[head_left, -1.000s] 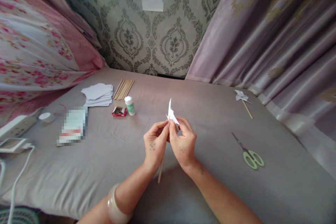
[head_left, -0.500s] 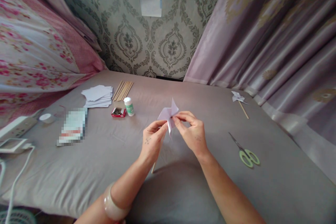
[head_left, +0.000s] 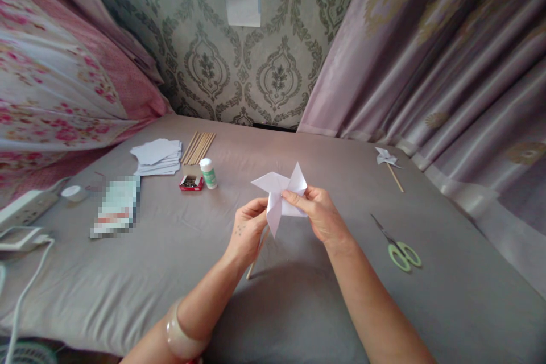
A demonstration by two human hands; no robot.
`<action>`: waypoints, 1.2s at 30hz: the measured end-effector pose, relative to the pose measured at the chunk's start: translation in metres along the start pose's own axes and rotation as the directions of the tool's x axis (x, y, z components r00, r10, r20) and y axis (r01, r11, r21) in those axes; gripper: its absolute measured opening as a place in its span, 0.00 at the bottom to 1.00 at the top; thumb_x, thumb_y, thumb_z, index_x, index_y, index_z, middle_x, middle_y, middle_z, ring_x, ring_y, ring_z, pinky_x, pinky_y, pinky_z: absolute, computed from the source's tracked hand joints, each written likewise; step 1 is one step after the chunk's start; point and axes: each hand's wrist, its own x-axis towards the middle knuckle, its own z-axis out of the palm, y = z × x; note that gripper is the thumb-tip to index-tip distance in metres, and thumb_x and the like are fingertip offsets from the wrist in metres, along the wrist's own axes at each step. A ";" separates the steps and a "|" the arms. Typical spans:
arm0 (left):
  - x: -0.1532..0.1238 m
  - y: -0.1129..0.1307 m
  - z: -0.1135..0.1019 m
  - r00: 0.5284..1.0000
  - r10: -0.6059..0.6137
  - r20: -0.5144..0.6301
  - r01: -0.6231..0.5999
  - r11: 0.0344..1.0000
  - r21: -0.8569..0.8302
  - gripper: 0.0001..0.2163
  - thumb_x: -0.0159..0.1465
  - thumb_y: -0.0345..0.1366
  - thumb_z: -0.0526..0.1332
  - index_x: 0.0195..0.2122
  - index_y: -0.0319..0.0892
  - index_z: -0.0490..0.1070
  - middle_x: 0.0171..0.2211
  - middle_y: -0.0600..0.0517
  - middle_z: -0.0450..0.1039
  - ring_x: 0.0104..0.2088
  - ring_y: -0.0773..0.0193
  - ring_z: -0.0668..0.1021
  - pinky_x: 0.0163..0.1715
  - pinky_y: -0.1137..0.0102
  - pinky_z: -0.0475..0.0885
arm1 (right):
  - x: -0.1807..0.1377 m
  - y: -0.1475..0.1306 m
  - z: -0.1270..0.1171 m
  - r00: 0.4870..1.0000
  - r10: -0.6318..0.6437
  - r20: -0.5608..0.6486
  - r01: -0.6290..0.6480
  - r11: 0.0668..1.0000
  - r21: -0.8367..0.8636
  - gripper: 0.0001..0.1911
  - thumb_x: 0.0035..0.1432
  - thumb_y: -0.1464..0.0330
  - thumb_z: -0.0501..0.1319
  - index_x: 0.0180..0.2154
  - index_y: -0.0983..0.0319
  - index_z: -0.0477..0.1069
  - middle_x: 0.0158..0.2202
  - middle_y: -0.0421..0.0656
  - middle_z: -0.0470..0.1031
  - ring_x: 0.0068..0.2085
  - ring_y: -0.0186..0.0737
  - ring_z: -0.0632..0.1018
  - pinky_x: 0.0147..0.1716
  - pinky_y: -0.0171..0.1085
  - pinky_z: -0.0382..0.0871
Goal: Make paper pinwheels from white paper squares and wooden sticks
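A white paper pinwheel [head_left: 276,185] faces me between my two hands, above the grey cloth. From behind it a thin wooden stick [head_left: 255,261] slants down toward the cloth. My left hand [head_left: 246,227] is closed at the pinwheel's left side, where the stick meets the paper; its fingertips are partly hidden by a blade. My right hand [head_left: 319,210] grips the right side of the pinwheel, with the thumb pressed near its centre and the fingers behind the paper.
Scissors [head_left: 396,247] and a finished-looking pinwheel [head_left: 386,156] lie at right. Left of centre are stacked paper [head_left: 157,156], wooden sticks [head_left: 199,148], a green-white bottle [head_left: 209,174] and a small red box [head_left: 190,183]. A power strip [head_left: 29,207] lies at far left.
The pinwheel has turned to show its front more fully. My right hand has shifted slightly right and down, its thumb now lying across the paper near the centre.
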 end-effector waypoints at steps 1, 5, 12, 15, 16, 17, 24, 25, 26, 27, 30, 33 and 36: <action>0.000 0.000 0.000 1.000 0.002 0.001 -0.002 1.000 0.003 0.14 0.43 0.40 0.73 0.30 0.40 0.79 0.25 0.50 0.78 0.27 0.61 0.78 0.30 0.70 0.72 | 0.000 0.000 0.001 1.000 0.005 -0.005 -0.005 1.000 0.006 0.16 0.37 0.60 0.72 0.28 0.64 0.77 0.26 0.43 0.79 0.28 0.38 0.77 0.30 0.35 0.69; 0.001 0.001 -0.001 1.000 0.008 0.005 -0.008 1.000 0.019 0.13 0.43 0.39 0.73 0.29 0.40 0.79 0.25 0.50 0.78 0.26 0.63 0.77 0.29 0.71 0.71 | 0.000 0.000 -0.002 1.000 0.012 0.004 -0.012 1.000 -0.019 0.16 0.37 0.61 0.72 0.28 0.64 0.78 0.26 0.42 0.79 0.27 0.36 0.77 0.30 0.34 0.69; 0.003 -0.002 -0.005 1.000 0.023 0.002 -0.023 0.997 0.069 0.12 0.44 0.38 0.72 0.28 0.39 0.79 0.24 0.52 0.77 0.23 0.66 0.75 0.28 0.72 0.70 | 0.000 0.002 -0.004 1.000 -0.011 -0.015 0.010 0.995 -0.098 0.17 0.38 0.59 0.72 0.29 0.65 0.79 0.28 0.45 0.80 0.27 0.37 0.76 0.28 0.34 0.68; 0.003 -0.002 -0.005 1.000 0.021 -0.002 -0.021 0.997 0.074 0.11 0.44 0.38 0.72 0.28 0.39 0.78 0.23 0.52 0.77 0.23 0.66 0.75 0.27 0.73 0.69 | 0.001 0.007 -0.004 0.999 -0.039 -0.009 0.038 0.993 -0.108 0.17 0.39 0.59 0.71 0.29 0.66 0.78 0.28 0.45 0.79 0.27 0.37 0.76 0.28 0.34 0.68; 0.004 -0.002 -0.005 1.000 0.023 -0.006 -0.022 0.996 0.083 0.11 0.44 0.38 0.72 0.28 0.40 0.78 0.23 0.52 0.77 0.23 0.65 0.75 0.27 0.73 0.69 | 0.002 0.009 -0.004 0.999 -0.044 -0.011 0.043 0.993 -0.110 0.18 0.39 0.59 0.71 0.29 0.66 0.78 0.28 0.45 0.79 0.27 0.37 0.76 0.28 0.34 0.68; 0.004 -0.002 -0.005 1.000 0.023 -0.010 -0.022 0.995 0.095 0.11 0.44 0.38 0.72 0.28 0.39 0.78 0.23 0.52 0.77 0.24 0.65 0.76 0.27 0.72 0.69 | 0.004 0.011 -0.004 0.999 -0.044 -0.016 0.042 0.993 -0.111 0.18 0.39 0.59 0.71 0.29 0.66 0.78 0.28 0.45 0.79 0.27 0.37 0.76 0.28 0.34 0.68; 0.010 0.006 -0.009 0.997 0.004 0.071 -0.014 0.990 0.141 0.16 0.54 0.47 0.64 0.31 0.37 0.79 0.29 0.46 0.78 0.33 0.58 0.77 0.34 0.70 0.70 | 0.012 0.013 -0.004 0.998 0.026 -0.052 -0.028 0.998 -0.050 0.19 0.35 0.59 0.72 0.27 0.66 0.78 0.25 0.44 0.79 0.26 0.36 0.76 0.27 0.34 0.67; 0.010 0.008 -0.009 0.995 0.000 0.097 -0.013 0.992 0.129 0.19 0.57 0.50 0.61 0.32 0.36 0.79 0.30 0.45 0.78 0.33 0.58 0.77 0.35 0.69 0.69 | 0.012 0.012 -0.004 0.998 0.029 -0.056 -0.032 0.999 -0.044 0.19 0.34 0.59 0.72 0.27 0.66 0.78 0.26 0.44 0.79 0.26 0.36 0.76 0.27 0.34 0.67; 0.010 0.009 -0.009 0.993 -0.005 0.121 -0.009 0.993 0.118 0.22 0.59 0.52 0.58 0.33 0.35 0.78 0.30 0.44 0.78 0.34 0.58 0.77 0.35 0.69 0.69 | 0.011 0.011 -0.003 0.998 0.031 -0.062 -0.033 0.999 -0.042 0.19 0.34 0.59 0.73 0.27 0.66 0.77 0.26 0.44 0.79 0.26 0.36 0.76 0.27 0.34 0.67; 0.010 0.010 -0.009 0.990 -0.011 0.140 -0.005 0.994 0.114 0.23 0.59 0.53 0.57 0.35 0.35 0.78 0.31 0.43 0.78 0.34 0.58 0.77 0.35 0.68 0.69 | 0.011 0.010 -0.003 0.997 0.031 -0.071 -0.034 0.998 -0.045 0.18 0.33 0.59 0.73 0.26 0.66 0.77 0.27 0.45 0.79 0.26 0.36 0.76 0.27 0.34 0.67; 0.009 0.010 -0.006 0.992 -0.009 0.129 -0.010 0.990 0.143 0.19 0.56 0.49 0.64 0.37 0.36 0.78 0.32 0.45 0.78 0.32 0.60 0.77 0.34 0.70 0.68 | 0.009 0.008 -0.002 0.996 0.021 -0.086 -0.027 0.997 -0.072 0.18 0.36 0.58 0.72 0.26 0.66 0.77 0.27 0.45 0.79 0.26 0.37 0.76 0.27 0.34 0.68; 0.010 0.011 -0.003 0.997 0.012 0.075 -0.025 0.984 0.174 0.15 0.51 0.44 0.69 0.33 0.37 0.78 0.30 0.47 0.77 0.29 0.63 0.75 0.32 0.73 0.67 | 0.007 0.008 -0.003 0.998 -0.011 -0.065 0.004 0.994 -0.105 0.18 0.39 0.58 0.70 0.28 0.66 0.78 0.29 0.46 0.80 0.27 0.38 0.77 0.28 0.35 0.69; 0.011 0.014 0.002 0.998 0.021 0.053 -0.030 0.985 0.171 0.14 0.49 0.44 0.70 0.29 0.37 0.77 0.26 0.49 0.76 0.27 0.65 0.74 0.29 0.73 0.66 | 0.005 0.007 -0.004 0.998 -0.056 -0.031 0.051 0.988 -0.146 0.19 0.40 0.57 0.69 0.30 0.65 0.78 0.32 0.46 0.80 0.29 0.39 0.78 0.29 0.36 0.70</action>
